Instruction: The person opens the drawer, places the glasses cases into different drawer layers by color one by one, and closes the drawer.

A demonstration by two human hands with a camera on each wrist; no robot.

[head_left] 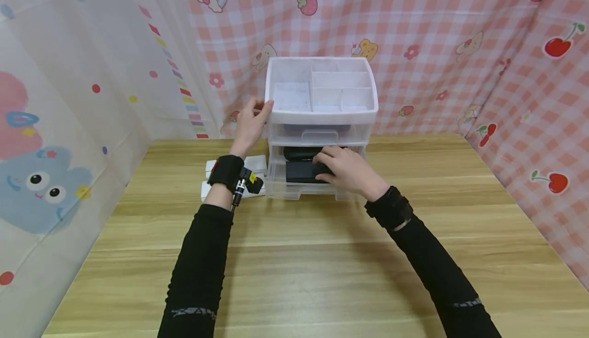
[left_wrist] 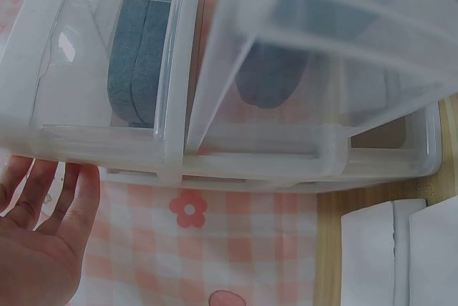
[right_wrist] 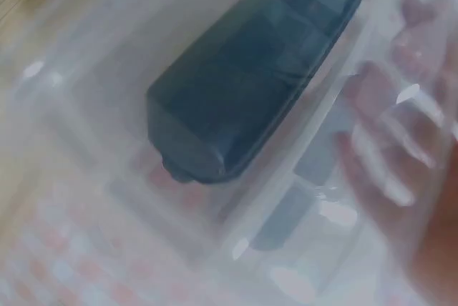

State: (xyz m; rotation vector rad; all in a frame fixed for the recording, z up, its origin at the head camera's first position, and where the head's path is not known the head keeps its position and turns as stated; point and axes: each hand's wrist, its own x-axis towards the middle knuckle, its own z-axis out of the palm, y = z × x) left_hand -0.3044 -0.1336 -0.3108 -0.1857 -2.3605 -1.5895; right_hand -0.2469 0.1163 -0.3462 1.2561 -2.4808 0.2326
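Observation:
A white drawer organizer (head_left: 321, 117) stands at the back of the table, its lower drawer (head_left: 276, 187) pulled out. Inside that drawer lie a flat black case (head_left: 301, 172) and, behind it, a rounded black case (head_left: 301, 153). My right hand (head_left: 347, 169) reaches in over the drawer's right side, thumb and fingers bent round the right end of the flat case. Blur and clear plastic veil these fingers in the right wrist view. With straight fingertips, my left hand (head_left: 252, 123) touches the organizer's upper left side; the left wrist view shows the fingers (left_wrist: 79, 191) along its edge.
White boxes (head_left: 255, 164) sit on the table (head_left: 294, 276) left of the organizer. A blue-grey case (left_wrist: 139, 56) shows through the upper drawer. The organizer's top tray has several compartments. Patterned curtains (head_left: 414, 21) hang behind and beside the table.

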